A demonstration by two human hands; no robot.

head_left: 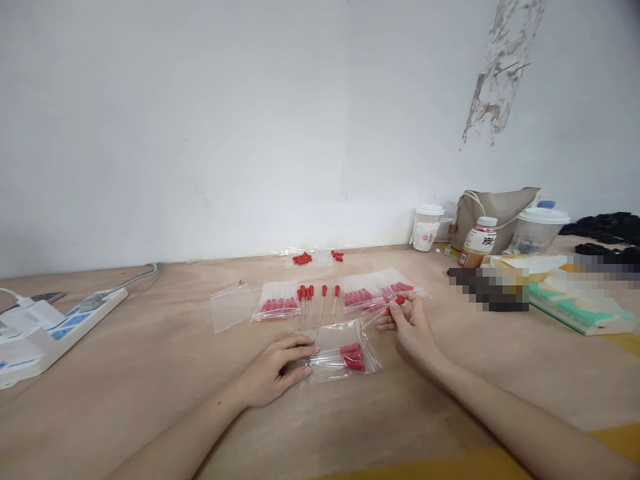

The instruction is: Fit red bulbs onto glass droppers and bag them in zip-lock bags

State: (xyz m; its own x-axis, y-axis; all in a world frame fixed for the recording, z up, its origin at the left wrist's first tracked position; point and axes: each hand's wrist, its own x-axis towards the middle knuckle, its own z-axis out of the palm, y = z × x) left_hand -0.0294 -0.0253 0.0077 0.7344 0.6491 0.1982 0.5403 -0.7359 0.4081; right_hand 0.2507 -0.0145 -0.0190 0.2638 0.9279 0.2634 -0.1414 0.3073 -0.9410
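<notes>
A clear zip bag (330, 370) lies in front of me with several red-bulbed glass droppers inside, its mouth facing right. My left hand (283, 367) pinches the bag's left end between thumb and fingers. At the right, my right hand (413, 327) grips one glass dropper (397, 302) by its red rubber bulb. The glass tube of this dropper points left, its tip at the bag's mouth; I cannot tell whether it is inside. Beyond the bag, several loose droppers (324, 291) lie side by side with bulbs facing away.
Filled bags of droppers (279, 287) (370, 283) flank the loose ones, and a flat zip bag (233, 307) lies left. Red bulbs (302, 259) sit by the wall. A power strip (70, 333) stands left; a cup (427, 227), bottle (479, 243) and tissue pack (580, 310) stand right.
</notes>
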